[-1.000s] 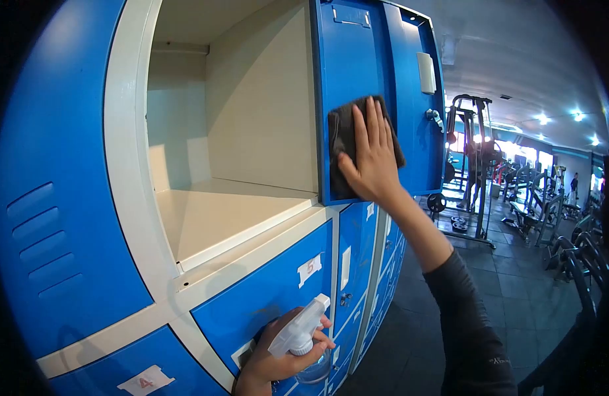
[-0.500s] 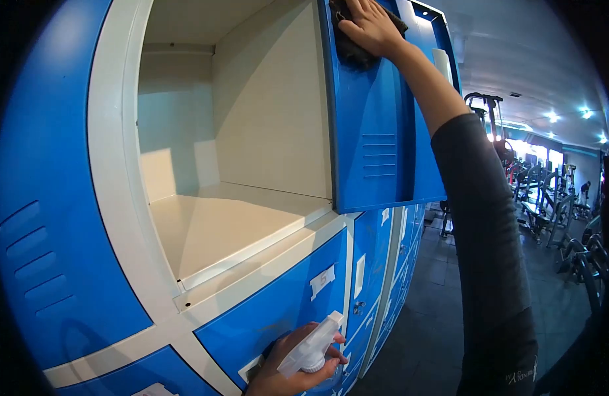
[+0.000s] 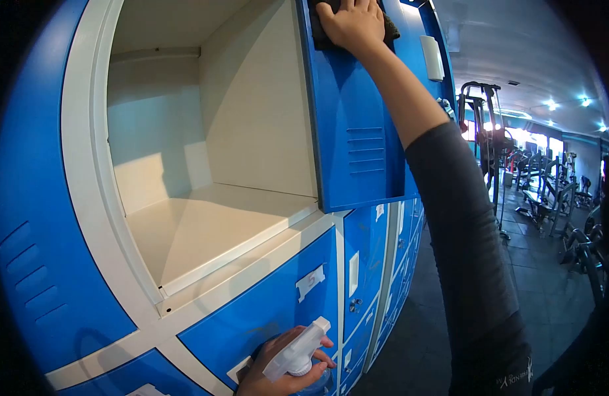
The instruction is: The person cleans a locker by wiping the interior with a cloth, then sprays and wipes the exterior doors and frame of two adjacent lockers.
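Note:
My right hand [image 3: 354, 24] presses a dark cloth [image 3: 391, 30] flat against the upper inner side of the open blue locker door [image 3: 365, 178]. Its fingers are spread over the cloth, and a dark sleeve covers the forearm. Low in the view, my left hand [image 3: 278, 369] is wrapped round the neck of a spray bottle [image 3: 296, 353] with a translucent white nozzle, beside the blue door numbered 5 [image 3: 251, 323]. The open locker compartment [image 3: 218, 218] has cream inner walls and floor, with nothing standing on the visible floor.
Closed blue lockers [image 3: 364, 264] with handles and locks continue down to the right. Another blue door [image 3: 40, 198] with vent slots fills the left. Gym machines [image 3: 542, 191] stand on the dark tiled floor [image 3: 449, 303] at the right.
The view has shifted, so the lockers sit further left. My right hand and the cloth appear higher and further left in view. My left hand still holds the bottle.

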Action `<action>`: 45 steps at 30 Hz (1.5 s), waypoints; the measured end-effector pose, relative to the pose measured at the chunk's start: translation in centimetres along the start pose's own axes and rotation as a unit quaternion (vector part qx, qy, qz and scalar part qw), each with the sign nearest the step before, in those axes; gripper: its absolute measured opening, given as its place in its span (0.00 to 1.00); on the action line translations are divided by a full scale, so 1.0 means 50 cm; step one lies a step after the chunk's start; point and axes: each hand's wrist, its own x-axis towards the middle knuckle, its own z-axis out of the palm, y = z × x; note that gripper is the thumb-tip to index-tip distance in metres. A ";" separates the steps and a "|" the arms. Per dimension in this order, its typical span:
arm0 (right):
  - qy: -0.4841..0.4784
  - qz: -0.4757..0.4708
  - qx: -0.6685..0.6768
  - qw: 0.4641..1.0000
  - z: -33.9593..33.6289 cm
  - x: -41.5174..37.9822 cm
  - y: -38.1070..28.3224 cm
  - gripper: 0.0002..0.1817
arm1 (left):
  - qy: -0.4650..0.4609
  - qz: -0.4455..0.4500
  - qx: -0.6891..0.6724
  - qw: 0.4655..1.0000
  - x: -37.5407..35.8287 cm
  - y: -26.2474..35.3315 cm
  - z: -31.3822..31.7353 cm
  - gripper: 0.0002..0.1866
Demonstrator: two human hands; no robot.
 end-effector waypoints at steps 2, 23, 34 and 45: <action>-0.005 -0.018 -0.010 1.000 -0.012 -0.043 0.007 0.39 | 0.020 -0.020 -0.014 1.000 0.001 0.005 0.001 0.29; -0.088 -0.165 -0.014 0.982 -0.152 -0.320 0.027 0.34 | 0.017 0.092 0.022 0.995 0.012 0.008 0.006 0.21; -0.011 -0.117 -0.042 0.992 0.003 -0.010 0.012 0.33 | 0.023 0.035 0.019 0.999 0.011 0.019 0.004 0.25; -0.108 -0.202 -0.003 0.973 -0.157 -0.307 0.036 0.32 | 0.014 0.087 -0.078 0.993 0.018 -0.007 0.001 0.25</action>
